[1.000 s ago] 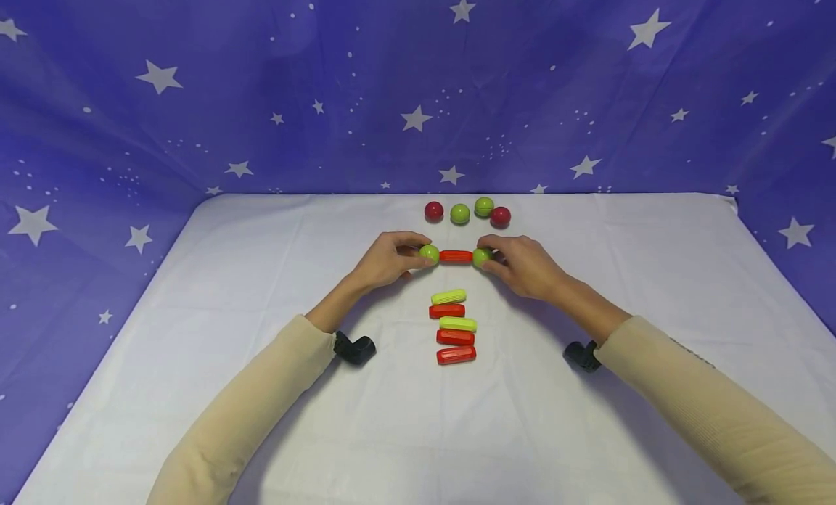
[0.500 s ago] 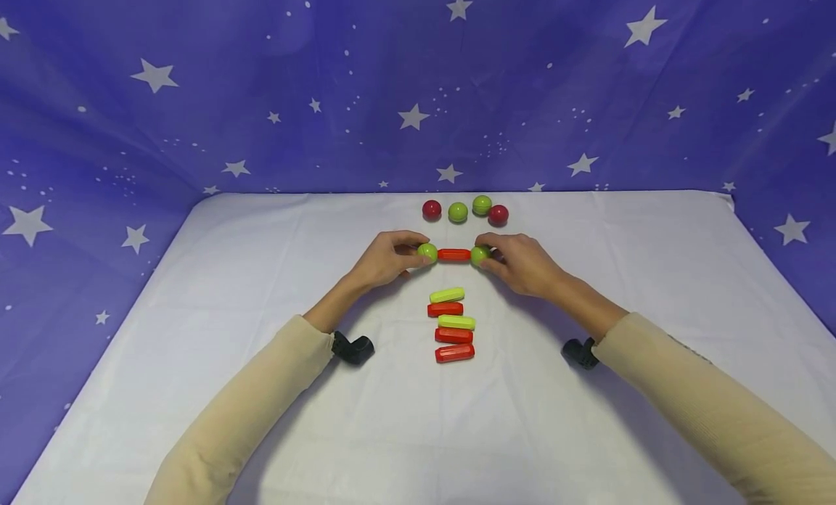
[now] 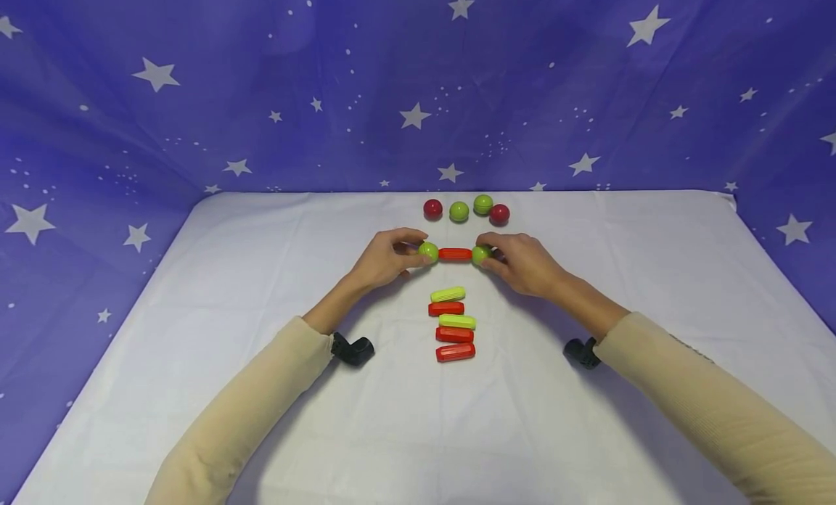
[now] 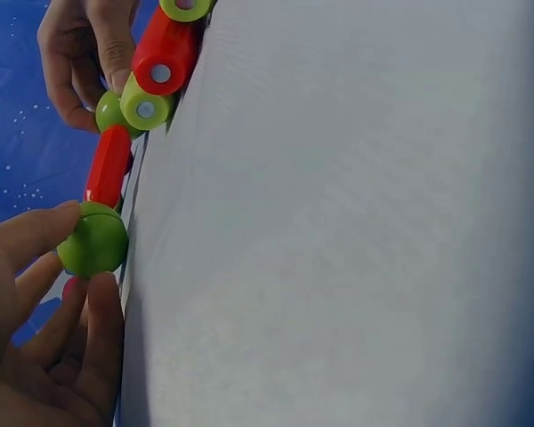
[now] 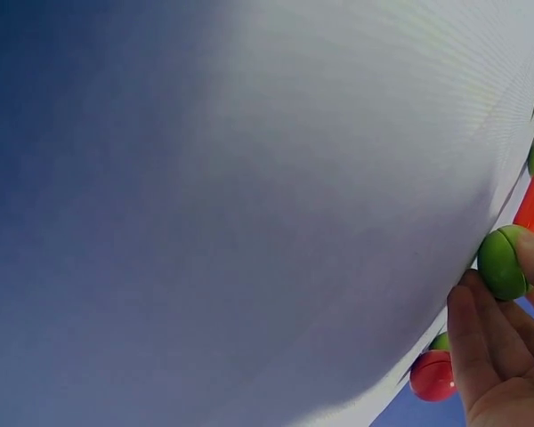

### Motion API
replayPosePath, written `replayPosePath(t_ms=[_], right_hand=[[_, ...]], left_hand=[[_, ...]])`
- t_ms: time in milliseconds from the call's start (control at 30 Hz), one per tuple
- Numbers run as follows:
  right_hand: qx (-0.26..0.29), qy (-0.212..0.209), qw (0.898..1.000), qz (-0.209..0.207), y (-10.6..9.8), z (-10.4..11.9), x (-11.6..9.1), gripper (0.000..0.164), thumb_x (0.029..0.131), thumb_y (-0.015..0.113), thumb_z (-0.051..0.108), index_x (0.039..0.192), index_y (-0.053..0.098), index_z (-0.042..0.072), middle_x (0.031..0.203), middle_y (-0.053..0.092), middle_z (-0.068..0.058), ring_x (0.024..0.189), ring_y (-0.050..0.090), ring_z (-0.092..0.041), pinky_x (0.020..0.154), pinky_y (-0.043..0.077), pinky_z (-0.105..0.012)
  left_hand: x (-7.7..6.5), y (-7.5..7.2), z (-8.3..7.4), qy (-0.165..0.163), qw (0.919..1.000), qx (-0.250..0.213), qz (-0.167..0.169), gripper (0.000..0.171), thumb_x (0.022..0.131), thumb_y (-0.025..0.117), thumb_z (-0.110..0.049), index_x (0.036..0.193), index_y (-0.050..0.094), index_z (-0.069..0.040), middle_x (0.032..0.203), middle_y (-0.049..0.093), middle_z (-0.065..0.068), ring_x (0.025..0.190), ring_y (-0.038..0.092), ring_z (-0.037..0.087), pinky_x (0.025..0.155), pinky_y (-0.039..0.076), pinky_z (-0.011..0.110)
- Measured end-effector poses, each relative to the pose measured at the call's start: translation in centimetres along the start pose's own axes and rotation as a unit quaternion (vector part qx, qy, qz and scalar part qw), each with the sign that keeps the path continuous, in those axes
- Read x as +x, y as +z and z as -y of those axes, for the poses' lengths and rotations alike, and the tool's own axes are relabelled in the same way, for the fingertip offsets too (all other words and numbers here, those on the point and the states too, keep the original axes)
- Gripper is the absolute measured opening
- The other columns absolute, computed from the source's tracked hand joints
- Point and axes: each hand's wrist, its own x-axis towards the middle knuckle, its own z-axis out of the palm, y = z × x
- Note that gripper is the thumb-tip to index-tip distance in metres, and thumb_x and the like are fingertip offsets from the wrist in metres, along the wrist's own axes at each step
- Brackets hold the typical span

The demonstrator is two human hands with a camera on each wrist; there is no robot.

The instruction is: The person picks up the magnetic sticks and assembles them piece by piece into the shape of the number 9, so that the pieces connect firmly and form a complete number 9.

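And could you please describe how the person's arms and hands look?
The left sleeve and right sleeve are long and beige. A black attachment shows at the left one's end, another at the right's. The left hand and right hand are gloveless.

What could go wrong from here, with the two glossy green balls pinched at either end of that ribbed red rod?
The left hand and right hand pinch the smooth, glossy left green ball and glossy right green ball; either might slip.

The ribbed red rod bridges them, but how firmly it is joined isn't visible; uneven movement might part them.

The right hand is near the loose, glossy red ball at the back right and might set it rolling.
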Motion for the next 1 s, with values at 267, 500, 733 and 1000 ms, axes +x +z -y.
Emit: replayPosePath(t_ms=[267, 500, 733, 1000], right_hand=[[-0.001, 0.004, 1.0, 0.002, 0.1, 0.1, 0.0, 0.034, 0.093, 0.069, 0.01, 0.125, 0.062, 0.001, 0.11, 0.068, -0.012, 0.099, 0.066, -0.028, 0.092, 0.052, -0.046], [-0.002, 0.002, 1.0, 0.001, 0.0, 0.1, 0.0, 0.035, 0.093, 0.07, 0.011, 0.125, 0.062, 0.001, 0.11, 0.069, -0.012, 0.098, 0.066, -0.028, 0.091, 0.053, -0.045], [-0.005, -0.005, 1.0, -0.004, 0.0, -0.1, 0.0, 0.034, 0.093, 0.07, 0.01, 0.125, 0.062, 0.001, 0.109, 0.069, -0.012, 0.098, 0.067, -0.029, 0.09, 0.053, -0.046], [-0.005, -0.004, 1.0, -0.004, 0.1, 0.0, 0.0, 0.034, 0.093, 0.07, 0.011, 0.124, 0.062, 0.002, 0.108, 0.069, -0.011, 0.097, 0.067, -0.028, 0.089, 0.054, -0.045]], left_hand=[[-1.4, 0.3, -0.6, 0.011, 0.9993, -0.017, -0.031, 0.039, 0.086, 0.077, -0.014, 0.122, 0.066, -0.004, 0.107, 0.061, 0.01, 0.096, 0.059, 0.024, 0.055, 0.058, 0.036], [-3.4, 1.9, -1.8, 0.019, 0.9993, -0.023, 0.024, 0.035, 0.086, 0.076, -0.01, 0.119, 0.066, -0.002, 0.099, 0.06, 0.008, 0.084, 0.062, 0.022, 0.048, 0.056, 0.039], [-3.8, 3.0, -2.2, -0.006, 0.9979, -0.021, 0.061, 0.035, 0.087, 0.076, -0.008, 0.119, 0.065, -0.002, 0.1, 0.062, 0.008, 0.059, 0.062, 0.023, 0.048, 0.056, 0.038], [-3.9, 3.0, -1.8, -0.006, 0.9973, -0.013, 0.072, 0.029, 0.087, 0.074, -0.002, 0.115, 0.065, -0.001, 0.095, 0.062, 0.01, 0.06, 0.061, 0.021, 0.05, 0.057, 0.036]])
